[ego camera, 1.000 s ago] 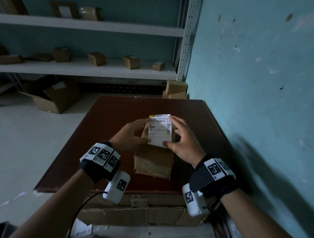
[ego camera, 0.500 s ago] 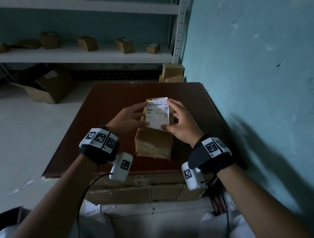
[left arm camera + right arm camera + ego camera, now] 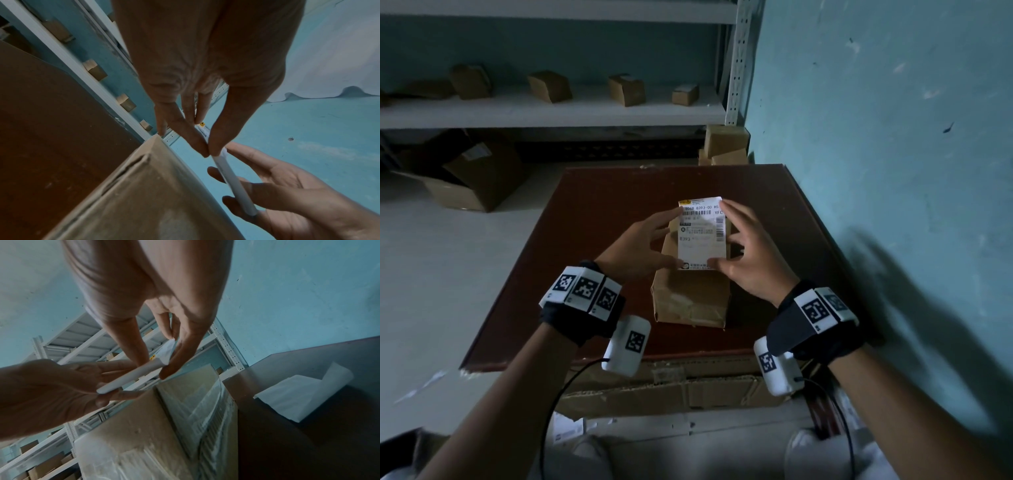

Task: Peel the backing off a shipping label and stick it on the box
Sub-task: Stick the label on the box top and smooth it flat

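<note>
A white shipping label (image 3: 700,236) with barcodes hangs face up just above the far half of a brown cardboard box (image 3: 690,298). My left hand (image 3: 671,240) pinches its left edge and my right hand (image 3: 726,236) pinches its right edge. In the left wrist view, thumb and finger of the left hand (image 3: 207,151) squeeze the label (image 3: 233,181), seen edge-on and clear of the box (image 3: 144,194). The right wrist view shows the right hand (image 3: 156,368) pinching the label (image 3: 127,379) over the taped box top (image 3: 164,426). A curled white backing sheet (image 3: 298,395) lies on the table beside the box.
The box stands on a dark brown table (image 3: 592,240) set against a teal wall (image 3: 893,171) on the right. White shelves (image 3: 551,109) with several small boxes run behind. An open carton (image 3: 469,181) lies on the floor to the left. Flattened cardboard (image 3: 671,394) sits under the table's near edge.
Both hands have kept their pinch on the label over the box. The head view has tilted down and drawn back; the label sits slightly flatter over the box's far half.
</note>
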`<state>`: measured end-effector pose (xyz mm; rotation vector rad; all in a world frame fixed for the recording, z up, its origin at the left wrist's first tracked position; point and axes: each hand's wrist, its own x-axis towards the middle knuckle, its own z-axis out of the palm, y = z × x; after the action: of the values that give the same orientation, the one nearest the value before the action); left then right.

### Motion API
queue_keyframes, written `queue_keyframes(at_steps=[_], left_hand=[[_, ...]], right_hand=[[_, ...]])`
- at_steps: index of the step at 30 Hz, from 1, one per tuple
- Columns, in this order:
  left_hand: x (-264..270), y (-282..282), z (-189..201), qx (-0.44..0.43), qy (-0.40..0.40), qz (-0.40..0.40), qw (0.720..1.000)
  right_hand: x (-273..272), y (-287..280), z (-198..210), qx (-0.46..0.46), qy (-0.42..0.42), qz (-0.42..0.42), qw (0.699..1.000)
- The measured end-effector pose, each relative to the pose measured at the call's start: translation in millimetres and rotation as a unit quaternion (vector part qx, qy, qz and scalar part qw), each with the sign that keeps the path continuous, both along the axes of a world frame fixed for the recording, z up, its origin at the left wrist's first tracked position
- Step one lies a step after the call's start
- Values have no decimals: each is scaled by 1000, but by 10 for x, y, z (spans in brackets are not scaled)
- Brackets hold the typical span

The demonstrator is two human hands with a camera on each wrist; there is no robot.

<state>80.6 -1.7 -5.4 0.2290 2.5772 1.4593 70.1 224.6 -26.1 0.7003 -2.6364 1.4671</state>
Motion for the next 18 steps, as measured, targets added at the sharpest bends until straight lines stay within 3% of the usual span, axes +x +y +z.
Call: queue_keyframes(at_steps=[9, 18], left_hand=[[0, 11, 33, -41, 2, -17, 999], [26, -3, -7, -107, 12, -5, 994]], right_hand=[[-15, 81, -33, 11, -28, -3, 1000], [-16, 14, -32, 66, 9, 2, 998]])
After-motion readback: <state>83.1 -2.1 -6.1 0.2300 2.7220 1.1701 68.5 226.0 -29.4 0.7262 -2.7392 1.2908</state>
